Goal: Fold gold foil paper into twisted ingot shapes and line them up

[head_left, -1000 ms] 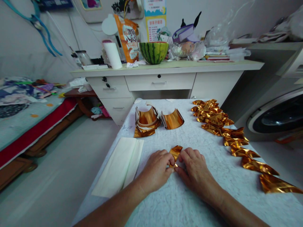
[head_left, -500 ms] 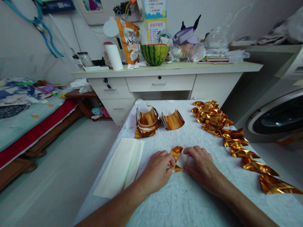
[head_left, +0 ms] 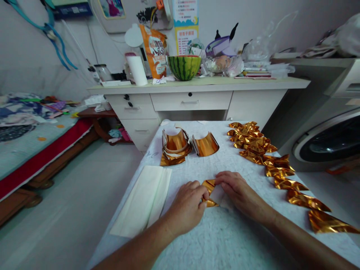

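A small sheet of gold foil paper [head_left: 208, 184], partly folded with its whitish side showing, lies on the cloth-covered table [head_left: 180, 247]. My left hand [head_left: 189, 204] pinches its left edge between thumb and curled fingers. On the opposite side, my right hand [head_left: 239, 190] has its fingers pressed together over the upper right edge; its thumb is mostly hidden. Folded gold foil pieces [head_left: 253, 144] form a long row along the table's right side. Beyond my hands are a curled stack of gold foil sheets [head_left: 174, 144] and a smaller curled stack [head_left: 206, 145].
Folded pale paper [head_left: 140, 200] lies left of my left arm. Behind the table stands a white desk [head_left: 194, 100] bearing a cut watermelon [head_left: 184, 68], an orange snack bag [head_left: 156, 52] and plastic bags. A washing machine [head_left: 332, 112] is at right, a bed [head_left: 36, 150] at left.
My right hand has moved slightly left onto the foil paper's upper edge, and its fingers have closed together. The foil's upper corner has folded down. My left hand keeps its pinch.
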A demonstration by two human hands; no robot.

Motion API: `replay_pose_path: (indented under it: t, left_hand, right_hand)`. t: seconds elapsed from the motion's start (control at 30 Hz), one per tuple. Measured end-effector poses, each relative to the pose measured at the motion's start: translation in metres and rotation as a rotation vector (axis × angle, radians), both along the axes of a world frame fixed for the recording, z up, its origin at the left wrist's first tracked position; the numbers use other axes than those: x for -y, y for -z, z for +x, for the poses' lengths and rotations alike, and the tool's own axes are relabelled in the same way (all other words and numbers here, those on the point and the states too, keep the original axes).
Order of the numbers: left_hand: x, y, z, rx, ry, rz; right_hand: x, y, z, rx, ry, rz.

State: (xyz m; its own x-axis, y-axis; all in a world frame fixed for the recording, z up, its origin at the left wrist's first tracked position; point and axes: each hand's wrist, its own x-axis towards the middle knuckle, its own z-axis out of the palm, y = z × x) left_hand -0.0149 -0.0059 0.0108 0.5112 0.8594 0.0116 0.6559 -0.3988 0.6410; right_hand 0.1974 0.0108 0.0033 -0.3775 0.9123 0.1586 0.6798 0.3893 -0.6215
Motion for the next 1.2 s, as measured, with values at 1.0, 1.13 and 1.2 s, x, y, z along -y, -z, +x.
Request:
replay_pose_path:
  t: [1.0,1.13,1.2]
  left_hand:
    - [-0.013,0.005,0.000,0.661,-0.213,-0.333]
    - [-0.017,0.007,-0.003,0.659,-0.284,-0.245]
    - [-0.018,0.008,-0.003,0.588,-0.301,-0.163]
  right_hand:
    - [-0.022,-0.008,-0.005,-0.716,-0.044,-0.581]
    - [-0.018,-0.017,-0.008,-0.612,-0.072,-0.602]
    - [-0.014,-0.019,-0.007,-0.524,-0.077,-0.586]
